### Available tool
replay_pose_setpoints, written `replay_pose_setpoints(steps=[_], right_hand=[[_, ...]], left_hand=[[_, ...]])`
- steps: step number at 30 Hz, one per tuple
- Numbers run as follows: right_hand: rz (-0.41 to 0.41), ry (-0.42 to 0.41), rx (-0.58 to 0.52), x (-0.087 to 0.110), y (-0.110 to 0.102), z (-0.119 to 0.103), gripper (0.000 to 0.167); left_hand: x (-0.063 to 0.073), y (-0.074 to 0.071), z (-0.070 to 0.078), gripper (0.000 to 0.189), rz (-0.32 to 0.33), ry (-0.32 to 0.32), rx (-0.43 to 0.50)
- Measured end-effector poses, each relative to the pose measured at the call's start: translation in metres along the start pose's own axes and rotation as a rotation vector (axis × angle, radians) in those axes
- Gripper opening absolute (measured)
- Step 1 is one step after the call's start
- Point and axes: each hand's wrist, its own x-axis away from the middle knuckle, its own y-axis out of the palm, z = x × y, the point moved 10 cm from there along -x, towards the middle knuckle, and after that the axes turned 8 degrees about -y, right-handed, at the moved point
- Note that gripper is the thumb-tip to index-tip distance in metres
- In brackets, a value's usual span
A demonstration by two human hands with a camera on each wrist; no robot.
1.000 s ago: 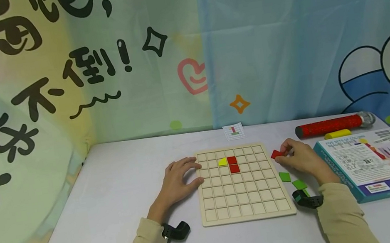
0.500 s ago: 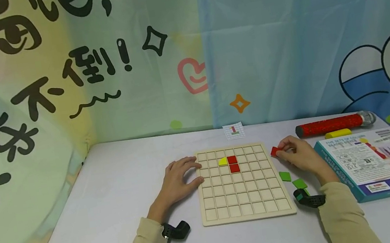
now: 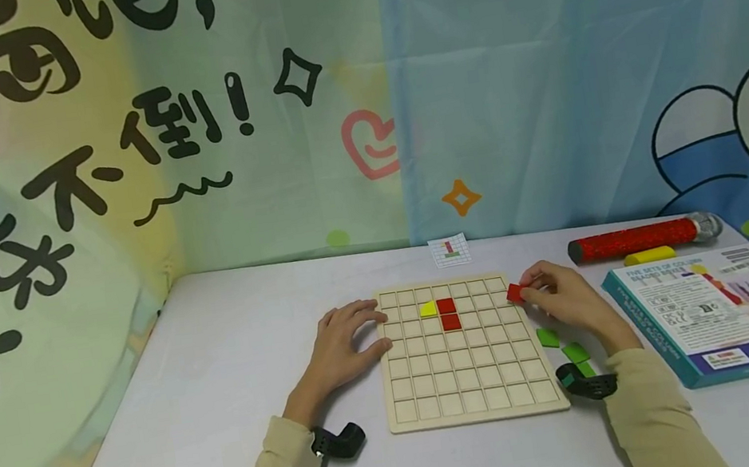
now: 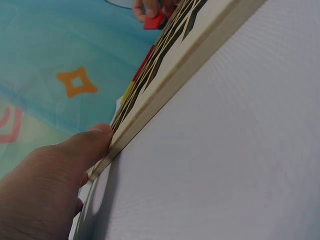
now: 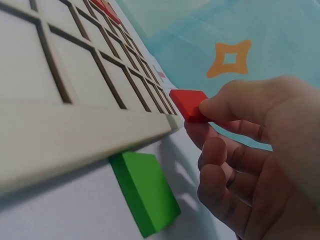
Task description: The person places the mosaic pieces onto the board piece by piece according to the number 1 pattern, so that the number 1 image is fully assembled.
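Observation:
A wooden grid board (image 3: 476, 407) lies on the white table, with a yellow piece (image 3: 428, 309) and two red square tiles (image 3: 450, 322) in its upper cells. My left hand (image 3: 343, 349) rests at the board's left edge, thumb and fingers spread apart; in the left wrist view the thumb (image 4: 90, 142) touches the board's rim. Between thumb and fingers, my right hand (image 3: 562, 298) pinches another red square tile (image 5: 190, 104), which overlaps the board's upper right edge in the head view. Several green tiles (image 3: 576, 353) lie right of the board, one close under its edge in the right wrist view (image 5: 145, 192).
Beyond the board lies a small pattern card (image 3: 450, 251). To the right are a box (image 3: 735, 309), a yellow cylinder-like piece (image 3: 649, 255) and a red tube (image 3: 637, 239). A printed curtain (image 3: 505, 85) hangs behind the table.
My right hand has moved slightly left with the red tile, from beside the board to over its right edge. The left hand stays in place.

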Motion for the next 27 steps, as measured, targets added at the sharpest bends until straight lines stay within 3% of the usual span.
replay_pose_setpoints(steps=[14,27], right_hand=[[-0.061,-0.048,-0.042,-0.002,0.017,-0.021,0.022],[-0.080,-0.150,0.019,-0.003,0.030,-0.041,0.016]], left_hand=[[0.000,-0.001,0.001,0.037,-0.002,-0.003,0.004],[0.000,0.000,0.000,0.037,-0.009,-0.008,-0.002]])
